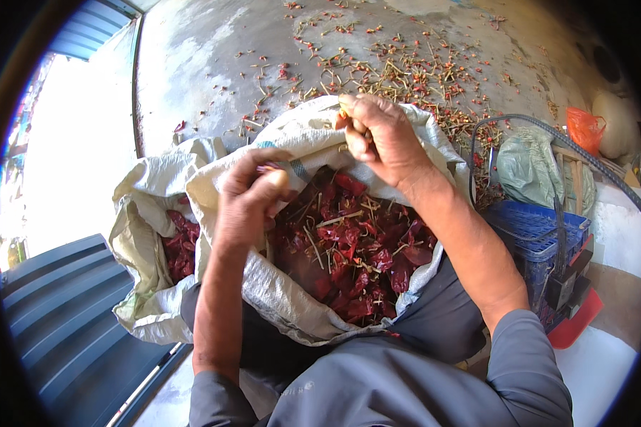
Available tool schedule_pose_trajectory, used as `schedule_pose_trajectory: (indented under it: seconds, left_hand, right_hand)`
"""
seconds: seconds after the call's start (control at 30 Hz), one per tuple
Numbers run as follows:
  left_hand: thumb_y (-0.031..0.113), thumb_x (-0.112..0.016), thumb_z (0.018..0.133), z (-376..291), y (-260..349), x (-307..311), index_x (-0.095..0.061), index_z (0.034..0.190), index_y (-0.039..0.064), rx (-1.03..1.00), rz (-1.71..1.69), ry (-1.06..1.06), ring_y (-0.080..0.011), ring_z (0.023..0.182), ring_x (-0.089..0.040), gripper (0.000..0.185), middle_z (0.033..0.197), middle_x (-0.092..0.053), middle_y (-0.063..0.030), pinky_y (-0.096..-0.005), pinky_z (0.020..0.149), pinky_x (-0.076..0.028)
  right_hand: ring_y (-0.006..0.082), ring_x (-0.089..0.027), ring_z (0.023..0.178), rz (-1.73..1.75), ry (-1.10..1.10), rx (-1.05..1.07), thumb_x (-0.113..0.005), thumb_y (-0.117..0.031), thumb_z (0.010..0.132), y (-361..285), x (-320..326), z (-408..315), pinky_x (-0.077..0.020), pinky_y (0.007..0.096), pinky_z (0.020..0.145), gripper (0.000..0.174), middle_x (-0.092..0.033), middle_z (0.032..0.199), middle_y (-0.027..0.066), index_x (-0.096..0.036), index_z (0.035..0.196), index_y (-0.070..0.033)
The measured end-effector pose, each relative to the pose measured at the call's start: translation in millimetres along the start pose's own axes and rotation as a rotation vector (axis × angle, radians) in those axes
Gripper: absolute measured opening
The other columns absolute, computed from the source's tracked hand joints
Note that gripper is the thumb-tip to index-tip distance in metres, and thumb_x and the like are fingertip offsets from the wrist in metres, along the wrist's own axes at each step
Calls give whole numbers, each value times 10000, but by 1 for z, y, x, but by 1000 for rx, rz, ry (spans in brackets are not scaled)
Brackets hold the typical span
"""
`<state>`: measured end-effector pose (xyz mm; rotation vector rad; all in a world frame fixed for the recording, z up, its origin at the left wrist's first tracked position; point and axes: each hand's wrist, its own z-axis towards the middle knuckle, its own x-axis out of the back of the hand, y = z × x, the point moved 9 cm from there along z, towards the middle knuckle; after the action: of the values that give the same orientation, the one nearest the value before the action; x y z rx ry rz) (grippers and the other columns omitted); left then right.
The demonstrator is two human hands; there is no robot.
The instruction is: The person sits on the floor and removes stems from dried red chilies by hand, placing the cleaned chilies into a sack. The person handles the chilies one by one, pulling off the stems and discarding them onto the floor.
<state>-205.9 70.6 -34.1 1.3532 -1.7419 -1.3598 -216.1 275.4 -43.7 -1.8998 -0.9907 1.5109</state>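
A large white woven sack (288, 291) stands open between my knees, filled with dried red chili peppers (352, 245) and loose stems. Over its left side is my left hand (253, 195), its fingers curled around a small dark red piece, seemingly a dried chili; the hand is slightly blurred. My right hand (376, 131) is raised over the far rim, thumb and fingers pinched on a small yellowish-orange bit, perhaps a stem end. The two hands are apart. A second white woven sack (144, 229) holding more dried chilies (181, 245) leans at the left.
Chili stems and red caps (406, 74) are strewn over the concrete floor beyond the sack. To the right stand a blue plastic crate (539, 229), a pale green sack (529, 160) and an orange plastic bag (585, 128). A dark corrugated metal panel (75, 320) lies at lower left.
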Motion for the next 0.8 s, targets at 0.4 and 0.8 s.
schedule_pose_trajectory:
  seconds: [0.4, 0.8]
  left_hand:
    - [232, -847, 795, -77, 58, 106, -606, 1347, 51, -198, 1299, 593, -341, 1280, -562, 629, 1393, -577, -172, -438, 1051, -461]
    - [74, -604, 937, 47, 1, 72, -690, 1132, 67, -251, 893, 349, -201, 802, -647, 213, 923, -718, -117, -361, 767, -521]
  right_hand:
    - [238, -663, 1038, -1881, 72, 1023, -675, -170, 874, -38, -39, -24, -550, 377, 899, 100, -700, 1061, 43, -727, 939, -115]
    - [340, -709, 816, -1900, -660, 463, -632, -80, 775, 104, -26, -49, -590, 445, 718, 83, -680, 836, 143, -681, 822, -34]
